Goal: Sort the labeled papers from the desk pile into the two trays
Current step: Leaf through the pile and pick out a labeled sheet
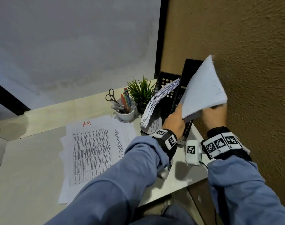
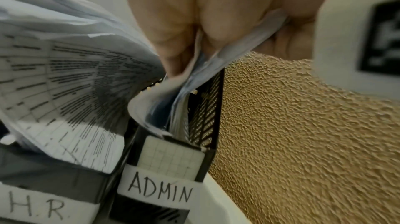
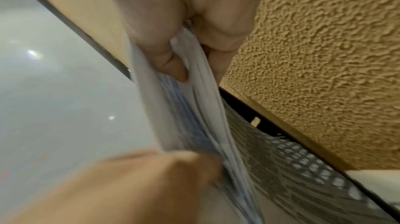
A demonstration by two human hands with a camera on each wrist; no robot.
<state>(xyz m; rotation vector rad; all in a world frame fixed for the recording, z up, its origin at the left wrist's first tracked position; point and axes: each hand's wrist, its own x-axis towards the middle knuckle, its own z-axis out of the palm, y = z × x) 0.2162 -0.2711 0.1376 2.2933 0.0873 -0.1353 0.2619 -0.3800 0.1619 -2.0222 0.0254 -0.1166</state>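
A stack of white papers stands tilted in the mouth of the right black mesh tray, which carries the label ADMIN. My left hand pinches the stack's lower left corner, and my right hand grips its lower right edge. In the wrist views the sheets run between thumb and fingers of each hand. The left tray, labeled H.R., holds leaning printed sheets. The desk pile lies flat, its top sheet marked H.R in red.
A white cup with scissors and pens and a small green plant stand behind the pile, left of the trays. A rough brown wall runs close along the right of the ADMIN tray. The desk's front edge lies below my wrists.
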